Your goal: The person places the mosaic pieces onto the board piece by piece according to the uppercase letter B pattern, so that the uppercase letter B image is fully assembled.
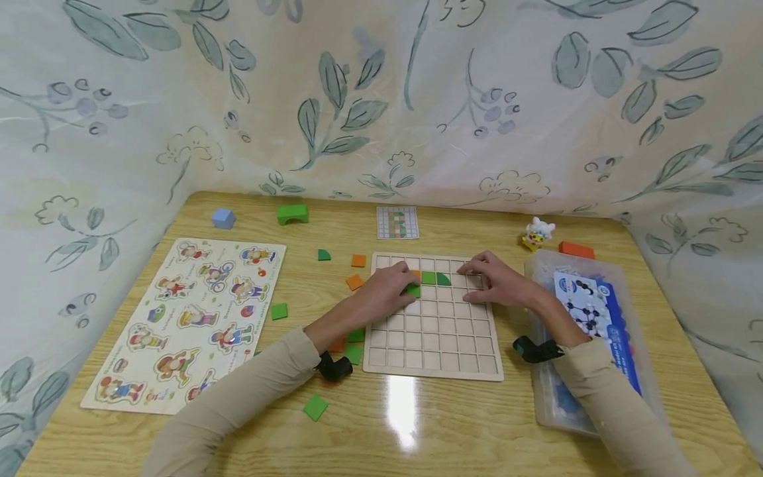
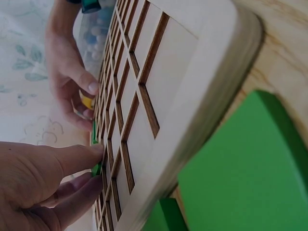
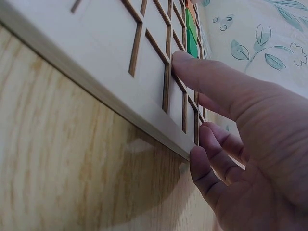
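Observation:
My left hand is over the upper left part of a wooden grid board. Its thumb and fingers pinch a green square tile, which the left wrist view shows edge-on between thumb and fingertips. Just above it, a row of tiles lies in the grid: an orange tile partly behind the fingers, a green square and a dark green quarter-circle tile. At the board's right side my right hand rests with spread, slightly bent fingers, its thumb touching the grid and no tile held.
Loose green tiles and orange tiles lie left of the board. A picture puzzle board is farther left. A pattern card lies behind; a clear plastic box and small figurine stand right.

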Demonstrator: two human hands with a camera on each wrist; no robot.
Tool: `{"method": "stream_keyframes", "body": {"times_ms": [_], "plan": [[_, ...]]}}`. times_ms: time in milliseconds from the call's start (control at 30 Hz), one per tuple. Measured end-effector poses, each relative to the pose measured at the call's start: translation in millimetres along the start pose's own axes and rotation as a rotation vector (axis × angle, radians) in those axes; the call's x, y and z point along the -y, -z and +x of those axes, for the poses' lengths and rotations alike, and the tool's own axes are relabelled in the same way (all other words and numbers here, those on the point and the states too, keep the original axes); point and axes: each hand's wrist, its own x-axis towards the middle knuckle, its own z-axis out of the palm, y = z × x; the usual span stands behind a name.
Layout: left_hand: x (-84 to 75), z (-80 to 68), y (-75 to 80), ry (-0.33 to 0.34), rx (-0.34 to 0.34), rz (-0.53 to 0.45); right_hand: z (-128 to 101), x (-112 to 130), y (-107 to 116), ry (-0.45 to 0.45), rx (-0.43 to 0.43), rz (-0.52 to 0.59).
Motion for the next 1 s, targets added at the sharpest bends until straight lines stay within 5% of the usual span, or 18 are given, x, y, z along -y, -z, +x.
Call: {"method": "stream_keyframes", "body": {"times_ms": [333,767,1000], "plan": [[-1.0,-2.6,-0.7,0.025,0.001,0.001,1.5,0.7,-0.3,-0.007,0.008,0.010],[-1.2,-1.5,-3.5,-0.022,-0.044,0.034,-0.6,0.5,0.1,-0.022,-0.007,0.006],[-3.5,-3.1,2.5,-0.023,0.018,0.018,-0.6,1.6,0.0,-0.026,-0.006,0.013]]}}
